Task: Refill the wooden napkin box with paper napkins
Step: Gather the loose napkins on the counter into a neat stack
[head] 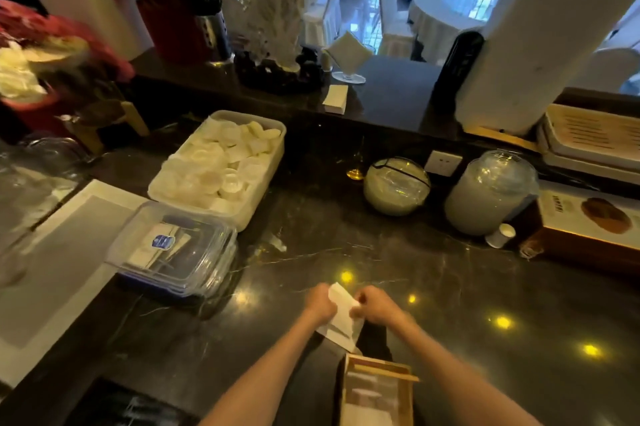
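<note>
- Left hand (320,302) & right hand (375,304): both closed on one small white paper napkin bundle (341,316), held between them just above the dark marble table (450,304). Fingers curled round the bundle's opposite edges; exact finger positions blurred.
- Judgement: two-sided grip looks meant to square up or separate the sheets before loading; can't tell which.
- Light wooden rectangular napkin box (379,394): on table just below/nearer the body than the hands, slightly to right-hand side. Top open, some pale contents inside; fill level unclear.
- Judgement: box parked close so bundle drops straight down w/ short travel.
- Clear plastic lidded container (173,249): well left of left hand, lid on, not in use.
- White plastic tub of round white items (221,162): beyond and left of hands, untouched.
- Status, judged: refill in progress, bundle not yet in box.
</note>
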### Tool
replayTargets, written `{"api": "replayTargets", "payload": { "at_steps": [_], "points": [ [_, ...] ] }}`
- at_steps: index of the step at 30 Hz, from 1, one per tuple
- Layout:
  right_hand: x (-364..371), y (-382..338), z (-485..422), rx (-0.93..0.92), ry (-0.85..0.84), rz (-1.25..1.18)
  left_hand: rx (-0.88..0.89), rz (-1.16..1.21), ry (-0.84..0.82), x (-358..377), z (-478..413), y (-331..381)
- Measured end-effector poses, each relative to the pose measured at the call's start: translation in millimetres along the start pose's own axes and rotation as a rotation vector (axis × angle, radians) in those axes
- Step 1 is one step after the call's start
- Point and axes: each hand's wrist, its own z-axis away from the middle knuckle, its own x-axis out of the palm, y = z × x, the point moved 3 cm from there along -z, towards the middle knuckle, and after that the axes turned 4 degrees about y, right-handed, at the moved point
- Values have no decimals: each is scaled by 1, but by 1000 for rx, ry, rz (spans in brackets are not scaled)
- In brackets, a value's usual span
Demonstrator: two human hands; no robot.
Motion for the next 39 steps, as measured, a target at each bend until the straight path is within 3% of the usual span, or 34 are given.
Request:
{"api": "replayTargets", "payload": {
  "at_steps": [10,13,17,21,25,31,39],
  "points": [
    [40,17,-11,-3,-38,267,-29,-246,77,39,-12,-26],
    [39,22,-16,-3,-101,218,-50,-176,30,38,-14,-22],
    [9,36,-29,-91,-138,59,-72,137,-33,32,-20,-9],
    [-46,61,-32,-166,13,-186,14,378,-20,42,-45,20],
    [-106,94,-14,-220,254,-495,200,511,38,33,-20,113],
    [-170,131,39,-284,641,-815,466,572,119,57,-6,200],
    [-161,170,56,-203,726,-931,476,678,46,97,11,214]
  ]
}}
